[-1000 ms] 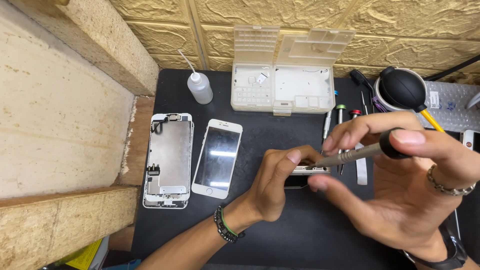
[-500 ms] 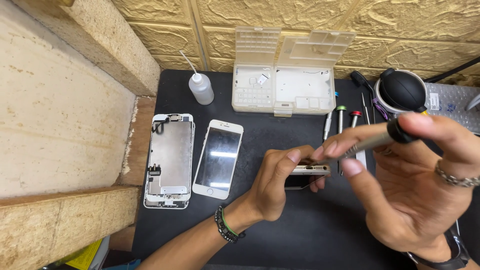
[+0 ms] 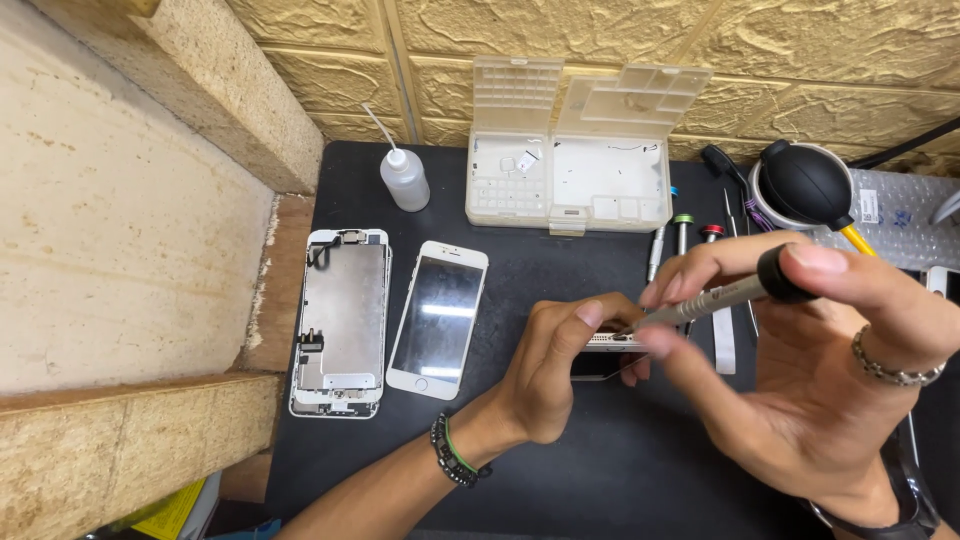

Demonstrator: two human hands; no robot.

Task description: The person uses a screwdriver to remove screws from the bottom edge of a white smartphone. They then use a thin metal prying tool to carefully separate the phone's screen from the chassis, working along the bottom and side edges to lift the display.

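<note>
Phone frame [image 3: 610,345] sits on black mat [image 3: 560,480] at counter centre, left hand [image 3: 560,375] clamped round it. Right hand [image 3: 810,390] pinches grey screwdriver [image 3: 715,297], tip on frame's top edge. White phone [image 3: 437,318] & opened housing [image 3: 340,322] lie well to the left; parts box [image 3: 570,150] behind.

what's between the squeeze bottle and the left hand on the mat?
Head view: the white phone screen lies face up on the black mat, between the squeeze bottle and the left hand. Beyond it, only bare mat.
</note>
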